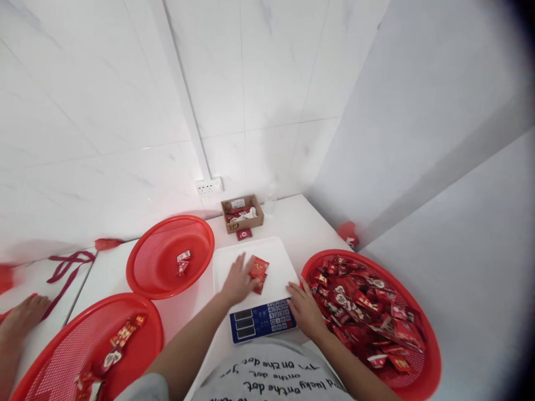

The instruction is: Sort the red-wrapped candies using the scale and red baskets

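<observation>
My left hand (239, 282) is over the white weighing pan (273, 253) of a digital scale, fingers apart, beside the small red packets (259, 268). Its thumb overlaps or touches their left side; no grip on them shows. At the pan's front right corner rests my right hand (306, 306), its fingers stretched out and nothing in it. Between my forearms is the scale's blue panel (261, 321) with displays and number keys. Right of it stands a red basket (432, 356) heaped with red snack packets (363, 301).
Two red baskets, one farther (144, 259) and one nearer (50, 362), stand left with a few packets inside. A cardboard box (246, 225) with packets sits at the wall, a dark red packet (244, 234) before it. Another person's hand (27, 317) is near a red ribbon (62, 287).
</observation>
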The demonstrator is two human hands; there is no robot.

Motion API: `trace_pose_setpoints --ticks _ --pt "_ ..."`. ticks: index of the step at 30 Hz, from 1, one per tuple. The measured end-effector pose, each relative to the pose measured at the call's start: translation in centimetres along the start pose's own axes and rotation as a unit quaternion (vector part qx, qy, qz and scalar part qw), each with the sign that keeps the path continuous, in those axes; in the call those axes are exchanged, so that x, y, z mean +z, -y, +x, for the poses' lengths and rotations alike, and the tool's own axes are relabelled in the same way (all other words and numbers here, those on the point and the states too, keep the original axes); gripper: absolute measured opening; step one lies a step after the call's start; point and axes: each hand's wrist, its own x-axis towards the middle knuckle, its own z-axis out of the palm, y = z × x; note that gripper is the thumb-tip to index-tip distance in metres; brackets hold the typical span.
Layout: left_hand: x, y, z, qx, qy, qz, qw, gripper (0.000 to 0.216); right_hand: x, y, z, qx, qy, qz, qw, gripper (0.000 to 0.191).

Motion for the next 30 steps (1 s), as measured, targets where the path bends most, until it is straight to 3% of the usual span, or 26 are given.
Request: trace_pose_setpoints --ticks 1,3,6,10,16,24,26,30 --pt "1.2 -1.3 0.1 0.021 0.051 -0.008 0.998 0.069 0.0 0.0 0.0 -0.002 0.000 0.001 1.000 0.038" --pt "2.9 -3.0 0.2 0.023 0.080 0.012 0.996 0.071 -0.2 0.1 0.0 -0.007 -0.001 0.005 1.000 0.038" --pt "3.5 -3.4 0.2 0.036 0.042 0.041 0.998 0.051 -0.2 0.1 0.0 -0.007 -0.001 0.014 1.000 0.039" --pt "2.4 -1.6 0.0 0.044 -0.035 0.003 0.998 0.039 -0.2 0.1 0.0 0.001 0.001 0.020 1.000 0.039" --pt "0.7 1.4 -1.4 -0.020 -0.128 -0.039 0.991 0.033 -0.3 0.1 0.0 -0.002 0.004 0.002 1.000 0.039" --pt "-5.2 8.0 -3.4 -0.173 -0.258 -0.040 0.950 0.045 0.0 0.0 0.0 0.007 0.000 0.010 1.000 0.038" --pt "-5.5 8.9 -4.1 -0.228 -0.231 -0.007 0.946 0.057 0.1 -0.1 0.0 0.009 -0.002 0.011 1.000 0.038" --pt "-4.2 9.7 -5.5 -0.237 -0.064 0.062 0.967 0.051 0.2 -0.3 -0.1 -0.001 -0.009 0.019 1.000 0.038"
